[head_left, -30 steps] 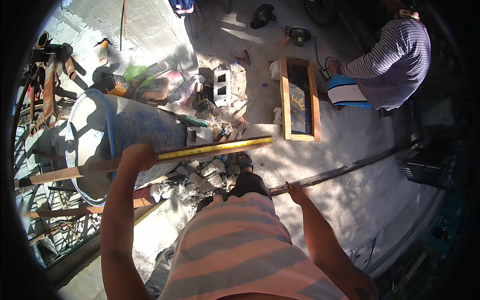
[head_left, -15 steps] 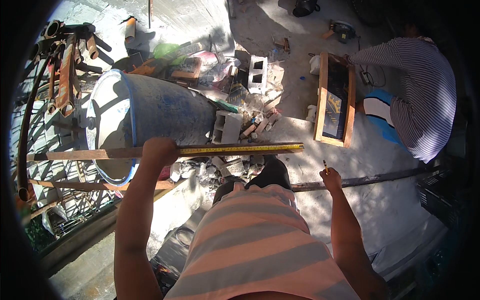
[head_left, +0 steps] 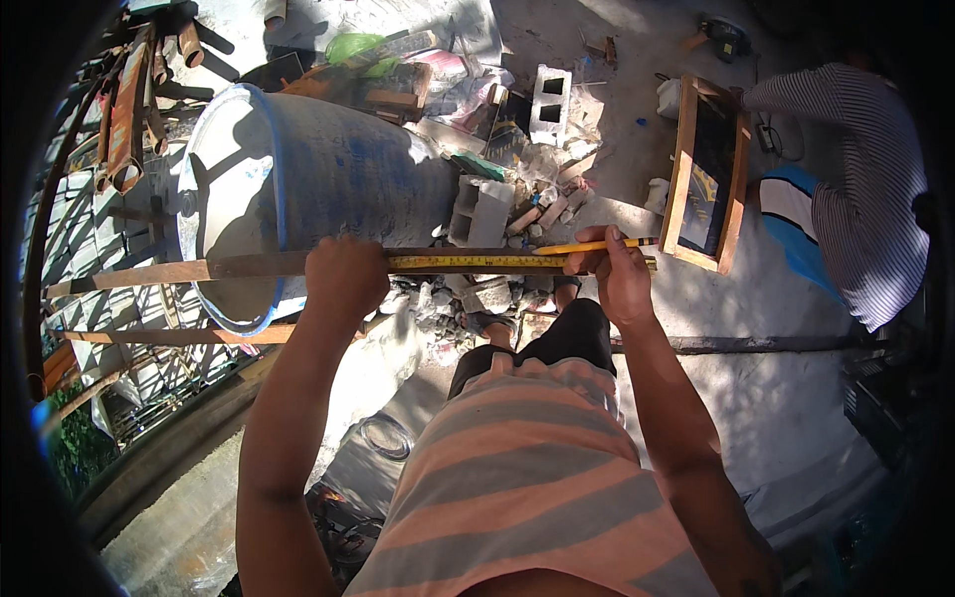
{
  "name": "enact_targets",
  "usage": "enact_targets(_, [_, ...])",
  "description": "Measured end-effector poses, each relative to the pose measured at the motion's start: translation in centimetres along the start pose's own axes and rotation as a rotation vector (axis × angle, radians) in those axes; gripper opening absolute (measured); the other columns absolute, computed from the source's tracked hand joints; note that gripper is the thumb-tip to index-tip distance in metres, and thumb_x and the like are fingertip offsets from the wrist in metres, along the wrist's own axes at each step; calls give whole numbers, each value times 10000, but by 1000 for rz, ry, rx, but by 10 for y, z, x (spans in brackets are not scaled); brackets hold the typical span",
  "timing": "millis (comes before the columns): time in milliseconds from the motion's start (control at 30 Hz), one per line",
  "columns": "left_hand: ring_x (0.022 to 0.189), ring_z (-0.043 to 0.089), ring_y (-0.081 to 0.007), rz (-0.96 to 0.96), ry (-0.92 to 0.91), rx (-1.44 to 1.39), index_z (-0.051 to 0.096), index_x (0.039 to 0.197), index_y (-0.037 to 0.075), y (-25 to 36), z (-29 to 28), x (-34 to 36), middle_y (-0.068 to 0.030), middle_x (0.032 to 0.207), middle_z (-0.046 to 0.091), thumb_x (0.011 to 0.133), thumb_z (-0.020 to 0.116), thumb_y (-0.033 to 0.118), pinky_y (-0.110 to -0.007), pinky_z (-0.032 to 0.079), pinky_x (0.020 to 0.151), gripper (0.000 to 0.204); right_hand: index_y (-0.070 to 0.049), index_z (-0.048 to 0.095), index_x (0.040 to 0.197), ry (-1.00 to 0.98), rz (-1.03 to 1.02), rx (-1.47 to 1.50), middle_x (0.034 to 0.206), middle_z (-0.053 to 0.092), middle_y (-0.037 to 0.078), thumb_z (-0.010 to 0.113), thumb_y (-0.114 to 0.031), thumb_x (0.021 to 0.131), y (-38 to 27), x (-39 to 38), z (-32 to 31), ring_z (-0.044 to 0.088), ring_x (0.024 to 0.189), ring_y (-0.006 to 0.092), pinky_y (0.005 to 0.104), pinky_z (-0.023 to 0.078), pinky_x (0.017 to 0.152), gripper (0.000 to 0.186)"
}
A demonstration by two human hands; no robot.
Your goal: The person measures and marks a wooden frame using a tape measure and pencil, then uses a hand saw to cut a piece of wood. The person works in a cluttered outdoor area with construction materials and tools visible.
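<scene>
Wooden strip (head_left: 179, 271), long, thin and stiff, lies level across the view in front of the blue drum (head_left: 298, 189), with a yellow tape measure (head_left: 468, 262) laid along it; it looks light but likely whippy at the ends, so best gripped near the middle. Left hand (head_left: 343, 279) is closed fully around strip and tape together. Right hand (head_left: 617, 274) is mostly closed, pinching a yellow pencil (head_left: 597, 245) and resting on the tape near the strip's right end, close to a wooden frame (head_left: 708, 179).
</scene>
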State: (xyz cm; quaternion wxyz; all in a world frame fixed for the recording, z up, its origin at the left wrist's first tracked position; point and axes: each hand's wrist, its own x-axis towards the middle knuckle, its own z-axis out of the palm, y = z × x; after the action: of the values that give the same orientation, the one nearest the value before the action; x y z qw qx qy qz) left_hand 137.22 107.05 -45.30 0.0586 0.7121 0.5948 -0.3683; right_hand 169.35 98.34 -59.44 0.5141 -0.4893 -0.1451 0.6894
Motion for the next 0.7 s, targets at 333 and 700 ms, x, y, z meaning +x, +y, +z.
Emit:
enact_targets(333, [1032,725,-352,-48,-80,-9,825,1081,169,0,7,-2,-115,1110,762,982,607,243,-480,597,893,251,-61,620,1057,-304,-186,-188,935,665,20,681,-19,1009,49,14,63,632,874,69,225,520,769,89])
enact_targets(700, [975,721,-372,-33,51,-23,844,1061,213,-1,18,-10,-123,1016,763,972,632,284,-491,581,898,240,-83,624,977,-268,-709,-698,1004,714,66,799,-22,869,75,6,53,699,975,201,439,491,1051,214])
